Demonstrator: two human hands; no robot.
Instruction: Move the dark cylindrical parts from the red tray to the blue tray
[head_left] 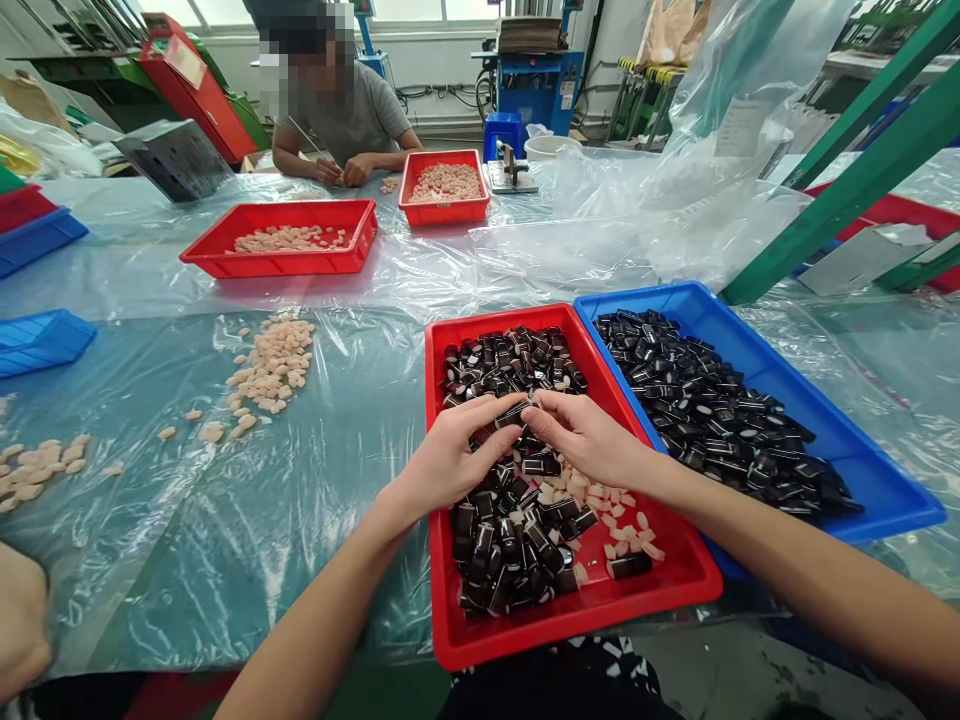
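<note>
My left hand (pixel 454 455) is closed on a small black cylinder-like part (pixel 511 412), held between thumb and fingers above the red tray (pixel 574 632). At the far end of that part, the thumb and finger of my right hand (pixel 589 430) are pinched together; what lies between them is too small to make out. Beneath both hands, the red tray holds many similar black parts (pixel 517 550) with pale ends. Small beige pieces (pixel 630 540) lie loose among them, mostly on the tray's right side.
A blue tray (pixel 892 490) of black parts adjoins on the right. Beige pieces (pixel 270 365) are heaped on the plastic-covered table to the left. Two red trays (pixel 281 262) (pixel 450 212) of beige pieces stand farther back, near a seated person (pixel 375 110). A green post (pixel 840 180) slants at right.
</note>
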